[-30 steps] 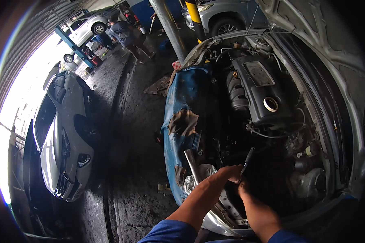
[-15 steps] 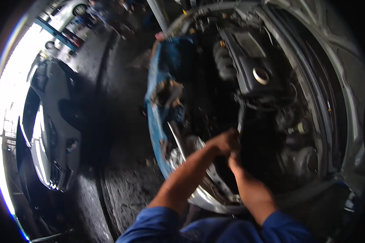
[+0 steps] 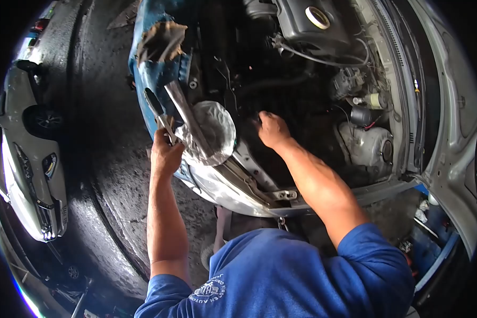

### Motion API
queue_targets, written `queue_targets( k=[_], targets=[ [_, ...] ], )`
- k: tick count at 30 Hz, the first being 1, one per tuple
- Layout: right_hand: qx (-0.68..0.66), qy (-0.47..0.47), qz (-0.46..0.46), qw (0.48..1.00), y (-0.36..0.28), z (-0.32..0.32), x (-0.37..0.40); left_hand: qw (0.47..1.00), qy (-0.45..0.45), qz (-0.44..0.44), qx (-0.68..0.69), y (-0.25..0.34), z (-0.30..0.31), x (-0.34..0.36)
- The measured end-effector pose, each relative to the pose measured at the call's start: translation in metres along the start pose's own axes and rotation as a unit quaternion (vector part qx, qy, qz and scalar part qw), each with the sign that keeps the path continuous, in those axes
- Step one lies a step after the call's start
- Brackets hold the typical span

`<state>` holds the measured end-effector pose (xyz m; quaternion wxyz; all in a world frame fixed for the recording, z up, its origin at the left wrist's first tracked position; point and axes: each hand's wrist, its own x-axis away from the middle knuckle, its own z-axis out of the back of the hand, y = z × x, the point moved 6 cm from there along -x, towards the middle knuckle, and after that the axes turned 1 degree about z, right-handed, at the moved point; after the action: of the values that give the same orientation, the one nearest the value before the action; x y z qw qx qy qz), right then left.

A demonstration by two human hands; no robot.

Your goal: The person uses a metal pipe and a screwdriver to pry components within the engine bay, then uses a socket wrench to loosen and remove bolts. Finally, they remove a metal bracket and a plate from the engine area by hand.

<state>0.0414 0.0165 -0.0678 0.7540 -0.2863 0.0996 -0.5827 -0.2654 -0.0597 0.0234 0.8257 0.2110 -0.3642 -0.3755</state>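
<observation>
My left hand is at the car's blue front edge, closed around a slim tool with a dark, elongated end and a pale metal body. Just right of it, a silvery crumpled covering lies over the round headlight area, with a dull silver strip slanting across. Over the dark engine bay, my right hand is curled closed near the inner front. I cannot tell what its fingers hold.
Torn brown paper clings to the blue front panel. A pale ring lies on the engine cover. The raised hood borders the right. A silver car stands across the floor at left.
My hands were together over the engine bay; now they are apart. My left hand has moved left and shows the slim tool. The view has shifted closer to the car's front corner.
</observation>
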Motion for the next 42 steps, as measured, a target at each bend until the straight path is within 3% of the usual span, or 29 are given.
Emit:
queue_targets(
  k=[3, 5, 8, 11, 13, 15, 16, 18, 19, 22, 24, 25, 27, 29, 31, 34, 35, 37, 38, 41, 42],
  targets=[
    [0.033, -0.007, 0.062, 0.997, -0.002, 0.003, -0.002, 1.000, -0.004, 0.004, -0.020, -0.010, -0.014, -0.001],
    [0.098, -0.084, 0.134, 0.982, -0.011, 0.002, -0.003, 0.999, 0.007, -0.008, -0.034, -0.010, -0.020, -0.002],
    [0.152, -0.131, 0.155, 0.967, -0.016, 0.008, -0.005, 0.999, 0.011, -0.003, -0.053, -0.012, -0.024, -0.005],
    [0.168, -0.148, 0.178, 0.958, -0.017, 0.008, -0.003, 0.995, 0.022, -0.052, -0.077, -0.010, -0.023, -0.007],
    [0.166, -0.151, 0.195, 0.955, -0.020, 0.004, -0.003, 0.999, -0.018, -0.037, -0.027, -0.013, -0.022, -0.009],
    [0.037, -0.072, 0.096, 0.992, -0.014, 0.010, -0.008, 0.999, 0.013, -0.033, 0.002, -0.016, -0.016, -0.015],
    [0.034, -0.073, 0.096, 0.992, -0.019, 0.010, -0.008, 0.998, 0.043, -0.029, 0.035, -0.019, -0.014, -0.020],
    [-0.005, -0.059, -0.075, 0.995, -0.008, 0.011, -0.008, 0.986, 0.164, -0.025, -0.010, -0.031, -0.008, -0.035],
    [-0.005, -0.060, -0.075, 0.995, -0.010, 0.009, -0.008, 0.978, 0.210, -0.010, -0.021, -0.026, -0.004, -0.037],
    [-0.015, -0.037, -0.148, 0.988, -0.009, 0.006, -0.008, 0.967, 0.250, 0.041, 0.018, -0.031, -0.006, -0.069],
    [-0.083, -0.021, -0.270, 0.959, 0.000, 0.000, -0.005, 0.955, 0.279, 0.095, 0.032, -0.035, -0.013, -0.087],
    [-0.080, -0.017, -0.272, 0.959, 0.001, -0.002, -0.005, 0.956, 0.275, 0.093, 0.035, -0.037, -0.021, -0.092],
    [-0.063, -0.101, -0.218, 0.969, -0.002, -0.014, -0.012, 0.943, 0.272, 0.192, 0.024, -0.047, -0.035, -0.098],
    [0.054, -0.223, -0.158, 0.960, -0.020, -0.006, -0.011, 0.939, 0.287, 0.188, 0.018, -0.043, -0.035, -0.096],
    [0.152, -0.299, -0.023, 0.942, -0.039, 0.009, -0.010, 0.948, 0.270, 0.167, 0.031, -0.038, -0.032, -0.095],
    [0.238, -0.285, 0.184, 0.910, -0.035, 0.008, -0.019, 0.948, 0.271, 0.161, 0.040, -0.036, -0.033, -0.097],
    [0.238, -0.284, 0.182, 0.911, -0.031, 0.006, -0.018, 0.947, 0.276, 0.159, 0.044, -0.035, -0.033, -0.096],
    [0.115, -0.241, -0.022, 0.963, -0.021, 0.017, -0.023, 0.948, 0.277, 0.151, 0.044, -0.038, -0.034, -0.100],
    [0.099, -0.227, -0.099, 0.964, -0.017, 0.018, -0.022, 0.948, 0.279, 0.147, 0.045, -0.040, -0.034, -0.101],
    [0.061, -0.187, -0.114, 0.974, -0.005, 0.005, -0.015, 0.947, 0.287, 0.138, 0.043, -0.045, -0.035, -0.105],
    [0.104, -0.199, -0.050, 0.973, -0.011, 0.004, -0.013, 0.945, 0.296, 0.137, 0.037, -0.044, -0.035, -0.106]
  ],
)
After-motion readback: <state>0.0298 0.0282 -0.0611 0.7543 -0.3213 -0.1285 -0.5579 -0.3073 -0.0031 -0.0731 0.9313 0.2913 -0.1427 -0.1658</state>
